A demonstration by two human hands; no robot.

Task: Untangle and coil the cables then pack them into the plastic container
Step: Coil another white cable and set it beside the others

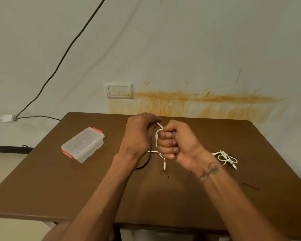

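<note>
Over brown table, both hands' grips, left and right, clutch white cable, mostly hidden.

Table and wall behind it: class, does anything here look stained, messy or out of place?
Yes. An orange-brown stain streaks the wall beside the switch plate, as if something splashed and ran down. On the table, a white cable bundle lies tangled near the right forearm, and short dark strands lie loose.

White cable largely hidden inside the right hand; black cable passes behind the left hand. Tabletop near edge covered by forearms.
</note>
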